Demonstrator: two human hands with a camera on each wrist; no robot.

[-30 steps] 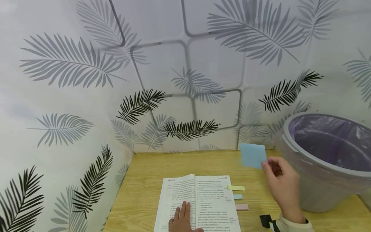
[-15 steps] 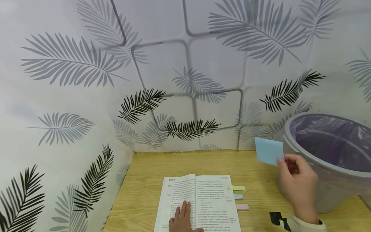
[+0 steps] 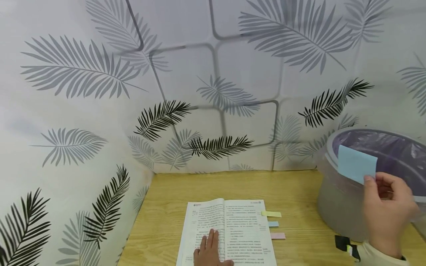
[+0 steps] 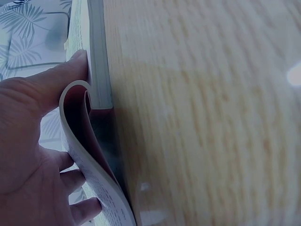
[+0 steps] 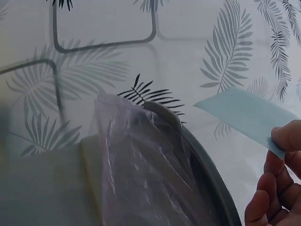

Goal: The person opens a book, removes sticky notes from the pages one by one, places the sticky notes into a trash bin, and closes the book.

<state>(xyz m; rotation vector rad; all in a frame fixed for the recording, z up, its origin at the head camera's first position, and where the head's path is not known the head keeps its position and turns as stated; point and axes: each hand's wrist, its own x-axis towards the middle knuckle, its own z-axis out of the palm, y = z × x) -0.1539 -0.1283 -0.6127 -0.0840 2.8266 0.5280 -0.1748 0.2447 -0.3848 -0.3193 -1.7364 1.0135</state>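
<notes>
My right hand (image 3: 387, 212) pinches a light blue sticky note (image 3: 357, 163) by its lower right corner, between thumb and fingers. In the head view the note overlaps the near left rim of a grey trash can (image 3: 336, 207). The right wrist view shows the note (image 5: 249, 115) held out flat beside the can's rim. My left hand (image 3: 210, 251) rests with extended fingers on the left page of an open book (image 3: 247, 236). In the left wrist view, thumb and fingers of the left hand (image 4: 37, 141) lie across the book's pages (image 4: 89, 155), which bulge up near the spine.
Yellow (image 3: 273, 214), blue (image 3: 273, 224) and pink sticky tabs (image 3: 277, 235) stick out from the book's right edge. A purple bag (image 5: 136, 174) lines the can and hangs over its rim. Behind the wooden table (image 3: 159, 195) stands a leaf-patterned wall covering (image 3: 186, 81).
My right hand has carried the blue sticky note to the right, from above the table to over the trash can's rim. The left hand stays on the book.
</notes>
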